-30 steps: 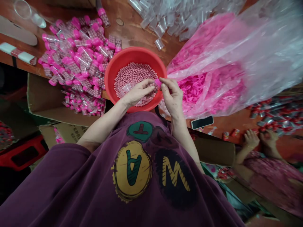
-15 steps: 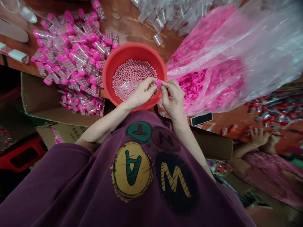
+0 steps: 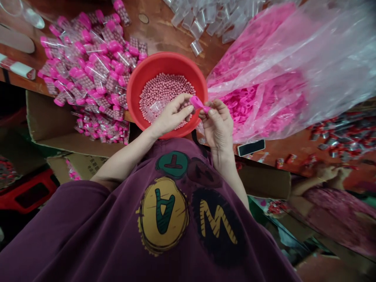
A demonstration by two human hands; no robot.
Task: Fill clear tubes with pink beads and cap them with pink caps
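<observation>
Over the right rim of a red basin [image 3: 138, 74], my left hand [image 3: 170, 115] is closed around a small clear bottle [image 3: 185, 105] of pink beads, mostly hidden by my fingers. A bright pink cap [image 3: 196, 102] with a narrow twisted strap sits at the bottle's mouth; whether it is fastened there I cannot tell. Thumb and fingers of my right hand [image 3: 217, 123] pinch the strap's far end. Inside the basin are loose pink beads [image 3: 167, 84] and a few clear empty bottles [image 3: 155, 109] lying on them.
Left of the basin lies a heap of filled pink-capped bottles [image 3: 94, 66], spilling toward a cardboard box [image 3: 44, 121]. A plastic bag [image 3: 264, 98] of pink caps lies right, a phone [image 3: 251, 147] before it. Clear empty bottles [image 3: 202, 19] lie behind. Another person's hands [image 3: 329, 173] are at far right.
My right hand has moved slightly right and turned palm up, and the pink cap now shows its strap stretched between my hands. The left hand has barely moved.
</observation>
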